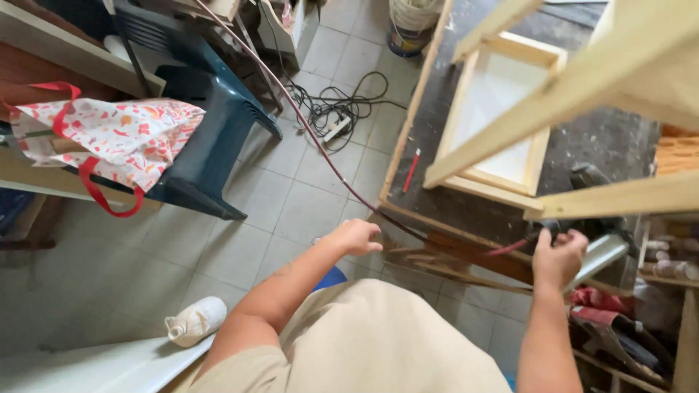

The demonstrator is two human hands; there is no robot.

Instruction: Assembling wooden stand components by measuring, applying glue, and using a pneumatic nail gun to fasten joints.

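Left hand (pixel 354 236) reaches out over the tiled floor (pixel 291 196), fingers curled loosely beside the dark red hose (pixel 313 138); cannot tell whether it grips the hose or only touches it. Hose runs from upper left down past the workbench (pixel 604 138) edge to the right hand. Right hand (pixel 558 256) is closed around a black tool (pixel 582 233) at the hose end. Wooden frame (pixel 502 116) lies flat on workbench. Patterned bag (pixel 109 135) sits on blue chair (pixel 211 131), well apart to the left.
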